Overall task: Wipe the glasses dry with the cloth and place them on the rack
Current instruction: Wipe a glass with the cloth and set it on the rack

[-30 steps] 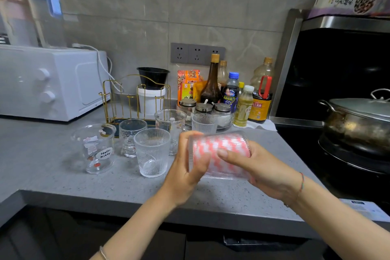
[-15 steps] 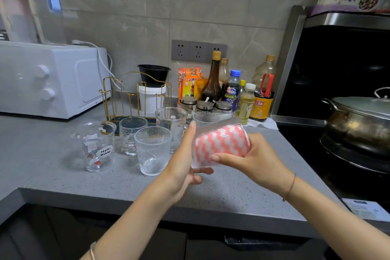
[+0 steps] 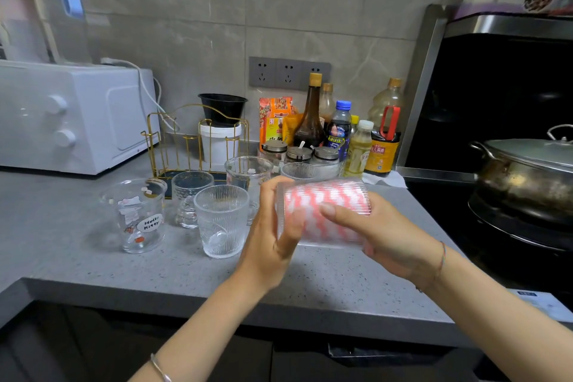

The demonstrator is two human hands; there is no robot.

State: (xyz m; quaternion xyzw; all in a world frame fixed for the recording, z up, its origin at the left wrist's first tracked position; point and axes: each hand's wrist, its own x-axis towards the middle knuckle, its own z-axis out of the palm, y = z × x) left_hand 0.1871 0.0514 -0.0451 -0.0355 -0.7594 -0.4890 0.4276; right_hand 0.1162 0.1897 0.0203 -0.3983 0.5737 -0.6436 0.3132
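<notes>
A ribbed glass [image 3: 322,211] lies sideways in the air over the grey counter [image 3: 325,276], with the pink-and-white cloth [image 3: 316,198] stuffed inside it. My left hand [image 3: 273,242] grips its left end, fingers curled over the front. My right hand [image 3: 390,239] grips the right end, thumb on the outside wall; its fingers are hidden. The gold wire rack [image 3: 192,146] stands empty behind. In front of it stand a Hello Kitty glass [image 3: 136,214], a small patterned glass [image 3: 189,198], a ribbed glass [image 3: 221,220], a plain glass [image 3: 246,175] and another ribbed glass [image 3: 299,170].
A white microwave [image 3: 71,118] sits at the left, sauce bottles [image 3: 341,133] and spice jars [image 3: 299,153] at the back wall. A lidded steel pot [image 3: 527,174] stands on the black stove at the right. The counter's front edge runs just below my wrists.
My left hand, flat against the glass's end half a second ago, now wraps its fingers over it. The glass has turned and dropped slightly.
</notes>
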